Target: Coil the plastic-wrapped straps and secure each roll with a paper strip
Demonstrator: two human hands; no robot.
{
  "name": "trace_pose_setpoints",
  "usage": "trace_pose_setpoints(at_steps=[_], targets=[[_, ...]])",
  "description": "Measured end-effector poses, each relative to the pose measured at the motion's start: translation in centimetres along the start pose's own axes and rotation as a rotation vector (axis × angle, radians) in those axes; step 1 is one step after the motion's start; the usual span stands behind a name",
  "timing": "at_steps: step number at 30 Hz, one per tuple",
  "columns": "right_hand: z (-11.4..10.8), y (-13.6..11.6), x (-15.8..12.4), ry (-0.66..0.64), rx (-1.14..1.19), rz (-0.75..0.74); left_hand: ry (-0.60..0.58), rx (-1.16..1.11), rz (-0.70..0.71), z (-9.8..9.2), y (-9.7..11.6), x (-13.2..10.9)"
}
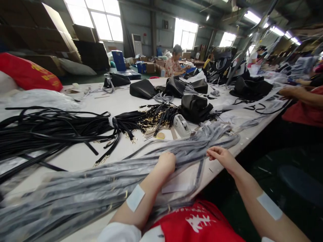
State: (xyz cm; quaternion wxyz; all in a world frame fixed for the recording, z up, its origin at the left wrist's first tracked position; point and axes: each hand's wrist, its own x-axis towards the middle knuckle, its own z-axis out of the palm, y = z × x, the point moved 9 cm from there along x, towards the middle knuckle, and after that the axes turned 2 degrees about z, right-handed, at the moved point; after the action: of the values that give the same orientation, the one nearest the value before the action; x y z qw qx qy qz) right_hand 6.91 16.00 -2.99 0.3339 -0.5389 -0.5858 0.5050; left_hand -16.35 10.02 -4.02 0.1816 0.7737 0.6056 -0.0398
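A pile of black straps in clear plastic sleeves [101,181] stretches along the front of the table, its far end bunched up. My left hand [166,162] is closed over a plastic-sleeved strap at the near side of this pile; its fingertips are hidden from me. To its right, my right hand [222,158] pinches the same sleeved strap between thumb and fingers, close to the table edge. One sleeved strap [199,173] hangs out of the pile between my hands, bending toward me. Below it lies a pale sheet [176,187].
Behind the pile are a tied bundle of black straps with gold clasps [75,122], a tape dispenser [181,125] and a yellow tape roll [160,135]. Black bags [194,107] stand farther back. One person [174,64] works across the table; another person's arm [297,95] reaches in at right.
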Motion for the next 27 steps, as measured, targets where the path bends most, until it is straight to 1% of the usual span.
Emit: trace_pose_setpoints(at_steps=[2,3,8,9,10,11,12,13,15,17,19,20,21,22,23,24,25,27], targets=[[1.1,0.2,-0.4,-0.074,0.004,0.027,-0.01,0.004,0.005,0.1,0.1,0.0],[2.0,0.4,-0.8,-0.133,0.003,0.049,-0.009,0.005,0.008,0.0,0.1,-0.1],[8.7,2.2,-4.5,-0.516,-0.024,0.229,0.046,0.008,0.013,-1.5,0.2,-0.7],[9.8,2.7,-5.1,-0.558,0.0,0.273,0.055,0.007,0.024,-1.8,0.5,-0.9],[10.6,3.0,-5.4,-0.569,0.046,0.315,0.061,0.006,0.041,-2.1,0.8,-1.1],[11.1,3.2,-5.4,-0.547,0.118,0.35,0.066,0.002,0.065,-2.3,1.2,-1.4],[11.1,3.2,-5.0,-0.484,0.219,0.37,0.069,-0.002,0.094,-2.5,1.8,-1.7],[10.7,3.0,-4.3,-0.387,0.336,0.367,0.069,-0.007,0.127,-2.7,2.4,-2.1],[9.1,2.0,-2.5,-0.169,0.543,0.304,0.069,-0.039,0.237,-2.9,4.1,-2.9],[7.1,0.5,-1.0,-0.011,0.669,0.216,0.063,-0.117,0.395,-3.0,6.3,-3.8],[5.7,-1.5,-0.5,0.05,0.717,0.139,0.053,-0.247,0.53,-3.3,8.0,-4.6],[5.2,-2.6,-0.7,0.065,0.733,0.106,0.056,-0.333,0.556,-3.6,8.3,-4.8],[4.9,-3.7,-1.3,0.054,0.738,0.08,0.064,-0.433,0.551,-4.0,8.3,-4.8],[5.0,-4.9,-2.1,-0.001,0.731,0.062,0.076,-0.556,0.536,-4.3,8.1,-4.7],[5.7,-6.0,-3.3,-0.106,0.703,0.062,0.081,-0.709,0.522,-4.7,7.9,-4.6],[7.1,-6.9,-4.9,-0.27,0.648,0.082,0.065,-0.895,0.511,-4.9,7.6,-4.4],[8.9,-7.5,-6.8,-0.48,0.565,0.122,0.013,-1.106,0.505,-4.9,7.5,-4.2],[12.3,-7.6,-11.7,-0.942,0.334,0.237,-0.169,-1.542,0.467,-4.2,7.7,-3.8]])
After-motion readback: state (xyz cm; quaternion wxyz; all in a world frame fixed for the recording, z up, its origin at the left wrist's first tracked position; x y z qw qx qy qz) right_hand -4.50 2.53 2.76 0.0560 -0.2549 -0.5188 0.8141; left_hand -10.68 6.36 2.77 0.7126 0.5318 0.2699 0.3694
